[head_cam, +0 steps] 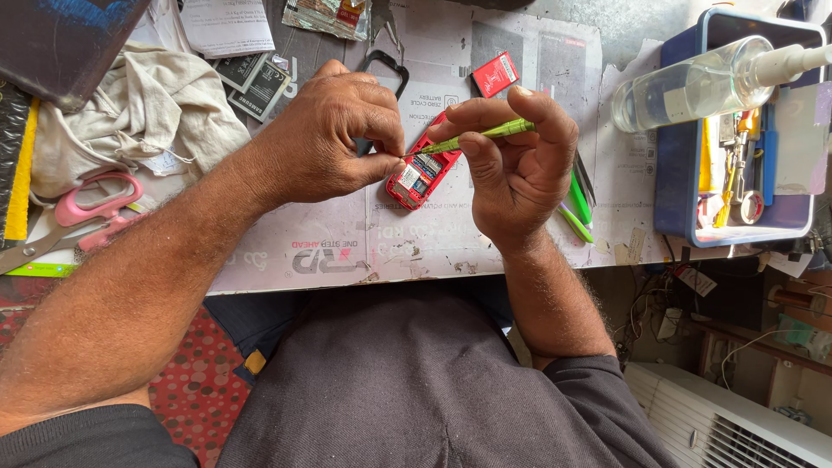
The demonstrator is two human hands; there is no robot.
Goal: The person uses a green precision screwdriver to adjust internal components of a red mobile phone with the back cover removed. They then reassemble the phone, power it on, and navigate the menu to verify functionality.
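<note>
Red phone [422, 176] pinned by left hand [334, 139]; right hand [516, 165] angles green screwdriver [485, 135].

One head-worn camera looks steeply down from close above the counter [485, 251], over the person's own forearms and lap.

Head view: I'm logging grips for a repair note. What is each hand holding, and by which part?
Right hand holds a green tool by its shaft. Left hand pinches the red phone at its upper edge.
</note>
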